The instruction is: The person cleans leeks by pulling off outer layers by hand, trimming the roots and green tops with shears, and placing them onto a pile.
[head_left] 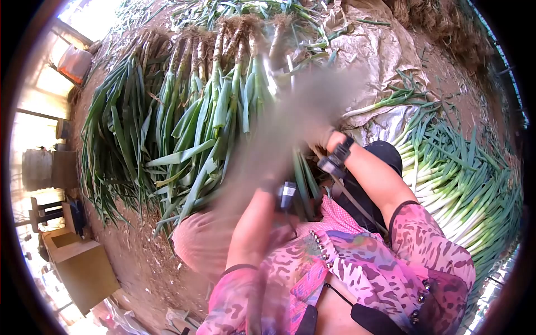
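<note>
My left hand (pixel 267 180) and my right hand (pixel 319 134) are in front of my lap, both smeared by motion. A grey-brown blur covers the fingers, so what they hold, if anything, is hidden. Close to my left hand are long green leaves of large leeks (pixel 215 111), laid in a row with their roots at the far end. Some leaves (pixel 304 181) show between my wrists. My right hand is near the crumpled pale sheet (pixel 371 50).
On the right lies a big pile of trimmed green onions (pixel 446 184) with white stems. A few loose stalks (pixel 391 100) rest on the sheet. At the left are a cardboard box (pixel 84 268) and an orange-and-white sack (pixel 74 63). More rooted plants (pixel 441 22) lie at the far right.
</note>
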`<state>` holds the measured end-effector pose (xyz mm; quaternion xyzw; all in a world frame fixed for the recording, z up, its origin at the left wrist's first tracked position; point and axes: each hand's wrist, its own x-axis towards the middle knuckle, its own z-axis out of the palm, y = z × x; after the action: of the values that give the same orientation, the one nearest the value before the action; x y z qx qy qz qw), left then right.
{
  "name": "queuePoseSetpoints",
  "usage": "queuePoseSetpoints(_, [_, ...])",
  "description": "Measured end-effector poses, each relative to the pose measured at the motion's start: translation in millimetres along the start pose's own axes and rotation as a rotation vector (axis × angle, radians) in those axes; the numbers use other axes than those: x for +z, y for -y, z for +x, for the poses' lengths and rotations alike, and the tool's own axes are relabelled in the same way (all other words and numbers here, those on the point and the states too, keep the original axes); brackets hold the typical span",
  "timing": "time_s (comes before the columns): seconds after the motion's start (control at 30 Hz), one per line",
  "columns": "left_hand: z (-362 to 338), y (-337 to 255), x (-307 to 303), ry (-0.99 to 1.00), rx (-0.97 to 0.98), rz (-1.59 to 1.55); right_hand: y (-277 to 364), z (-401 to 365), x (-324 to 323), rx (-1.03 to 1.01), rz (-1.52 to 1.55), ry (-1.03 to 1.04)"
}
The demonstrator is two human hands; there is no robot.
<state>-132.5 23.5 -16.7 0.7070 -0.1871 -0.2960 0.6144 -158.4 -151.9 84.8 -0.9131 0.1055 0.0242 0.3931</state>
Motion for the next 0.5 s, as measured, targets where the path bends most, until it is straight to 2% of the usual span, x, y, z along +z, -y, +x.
queuePoseSetpoints(0.13, [-9.9,-24.4,1.0,0.029,-0.068,-0.028,0.7,15.4,-8.0,-0.017,0.058,0.035])
queuePoseSetpoints(0.23, [-10.9,-29.9,-0.1,0.084,-0.025,0.105,8.2,-35.5,-9.6,-0.005,0.099,-0.006])
queuePoseSetpoints(0.33, [-12.7,-28.5,6.3,0.049,-0.061,-0.060,45.5,-88.4,-35.8,0.255,0.018,0.065])
queuePoseSetpoints(0.43, [-20.3,-45.7,15.5,0.058,-0.246,-0.280,31.3,-87.1,-33.3,0.227,-0.065,0.004])
queuePoseSetpoints(0.5, [-23.5,-53.3,25.2,0.014,-0.398,-0.611,8.3,-63.1,-27.8,0.098,0.008,-0.072])
